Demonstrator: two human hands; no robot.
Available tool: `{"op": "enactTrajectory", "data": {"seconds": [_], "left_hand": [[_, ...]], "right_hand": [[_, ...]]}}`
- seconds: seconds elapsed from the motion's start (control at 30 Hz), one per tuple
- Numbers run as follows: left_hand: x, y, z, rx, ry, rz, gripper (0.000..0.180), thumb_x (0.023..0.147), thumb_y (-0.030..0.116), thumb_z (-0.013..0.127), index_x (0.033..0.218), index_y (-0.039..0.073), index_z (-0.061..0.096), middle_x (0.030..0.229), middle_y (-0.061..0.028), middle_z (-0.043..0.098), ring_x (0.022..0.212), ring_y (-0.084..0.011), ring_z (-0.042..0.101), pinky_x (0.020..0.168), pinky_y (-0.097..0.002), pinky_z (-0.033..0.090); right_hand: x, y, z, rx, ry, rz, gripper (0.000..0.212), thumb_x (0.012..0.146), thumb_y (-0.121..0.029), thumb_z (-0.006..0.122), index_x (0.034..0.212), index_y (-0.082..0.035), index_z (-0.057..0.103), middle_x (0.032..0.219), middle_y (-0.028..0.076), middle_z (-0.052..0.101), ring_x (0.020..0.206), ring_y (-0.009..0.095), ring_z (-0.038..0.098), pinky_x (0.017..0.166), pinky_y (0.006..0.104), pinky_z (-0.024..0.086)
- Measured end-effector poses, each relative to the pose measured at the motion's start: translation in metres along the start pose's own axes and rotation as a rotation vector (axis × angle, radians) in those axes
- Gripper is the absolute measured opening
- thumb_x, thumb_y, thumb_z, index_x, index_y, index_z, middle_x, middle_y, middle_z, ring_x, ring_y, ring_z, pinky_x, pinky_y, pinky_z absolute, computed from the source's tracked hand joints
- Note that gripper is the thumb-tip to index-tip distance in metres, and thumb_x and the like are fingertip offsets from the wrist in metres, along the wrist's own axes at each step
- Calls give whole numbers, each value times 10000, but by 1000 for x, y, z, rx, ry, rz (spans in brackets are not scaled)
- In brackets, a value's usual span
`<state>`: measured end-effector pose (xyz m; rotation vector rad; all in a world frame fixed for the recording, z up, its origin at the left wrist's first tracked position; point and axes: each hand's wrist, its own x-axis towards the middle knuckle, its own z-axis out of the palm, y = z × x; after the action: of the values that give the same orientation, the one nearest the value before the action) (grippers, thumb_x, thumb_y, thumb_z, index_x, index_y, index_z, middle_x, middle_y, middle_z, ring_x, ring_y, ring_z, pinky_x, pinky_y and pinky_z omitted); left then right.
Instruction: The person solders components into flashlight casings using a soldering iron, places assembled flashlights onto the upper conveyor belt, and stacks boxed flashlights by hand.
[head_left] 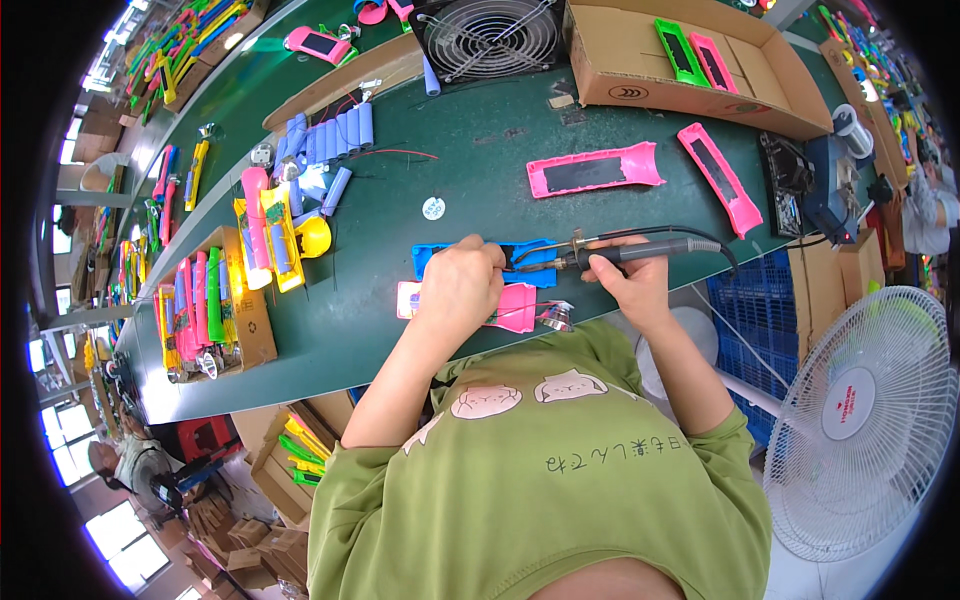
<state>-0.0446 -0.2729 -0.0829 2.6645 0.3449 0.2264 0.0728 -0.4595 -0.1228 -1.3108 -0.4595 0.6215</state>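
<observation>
My right hand (pixel 632 280) is wrapped round the grey handle of a soldering iron (pixel 640 250), whose metal tip points left. That tip reaches over a blue plastic housing (pixel 432 258) lying on the green bench. With its fingers closed, my left hand (pixel 462 285) rests over the same housing; what they pinch is hidden behind the knuckles. Just nearer to me lies a pink housing (pixel 516 308), partly under my left wrist, with a shiny lamp head (pixel 556 316) at its right end. Two more pink housings (pixel 594 172) (pixel 718 178) with dark panels lie farther off to the right.
Blue cylindrical battery cells (pixel 338 135) and yellow housings (pixel 288 235) lie to the left, beside a carton of coloured housings (pixel 258 330). At the back stand a black fan (pixel 488 40) and a cardboard box (pixel 690 95). A solder spool (pixel 852 130) and a white fan (pixel 860 420) are on the right.
</observation>
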Motion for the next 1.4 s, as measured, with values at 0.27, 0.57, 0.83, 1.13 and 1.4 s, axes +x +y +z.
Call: {"op": "enactTrajectory", "data": {"seconds": [0.27, 0.57, 0.83, 1.13, 1.4], "left_hand": [[1, 0, 1, 0, 7, -7, 70, 653, 26, 578, 705, 36, 624, 698, -131, 573, 602, -299, 573, 552, -381, 464], [0, 2, 3, 37, -6, -17, 72, 656, 32, 578, 701, 37, 634, 685, -136, 569, 603, -309, 574, 562, -390, 467], [0, 4, 3, 57, -2, -15, 77, 645, 24, 581, 702, 31, 632, 690, -141, 568, 614, -315, 575, 570, -398, 467], [-1, 0, 2, 71, -16, 30, 43, 661, 30, 601, 698, 12, 589, 681, -155, 543, 647, -332, 575, 581, -421, 460], [-4, 1, -5, 17, 12, 38, 82, 686, 74, 614, 725, 6, 592, 698, -146, 538, 679, -322, 569, 612, -403, 458]], "right_hand": [[-1, 2, 3, 10, 8, 1, 194, 780, -25, 627, 939, 66, 562, 869, 123, 617, 699, 158, 637, 612, 251, 532], [-16, -13, 8, 41, 91, -105, 190, 805, -38, 620, 951, 67, 557, 831, 131, 628, 699, 156, 640, 602, 249, 525], [-30, -14, 37, -568, -184, -420, 565, 692, -126, 719, 1156, -29, 412, 1054, 114, 619, 1009, 263, 567, 1041, 506, 228], [-26, 7, 48, -613, -272, -435, 741, 612, -120, 757, 1236, -53, 364, 1103, 144, 526, 1087, 320, 485, 1055, 533, 178], [-28, 3, 45, -780, -313, -383, 755, 602, -178, 793, 1196, -12, 358, 1070, 159, 549, 980, 305, 556, 1069, 497, 179]]}}
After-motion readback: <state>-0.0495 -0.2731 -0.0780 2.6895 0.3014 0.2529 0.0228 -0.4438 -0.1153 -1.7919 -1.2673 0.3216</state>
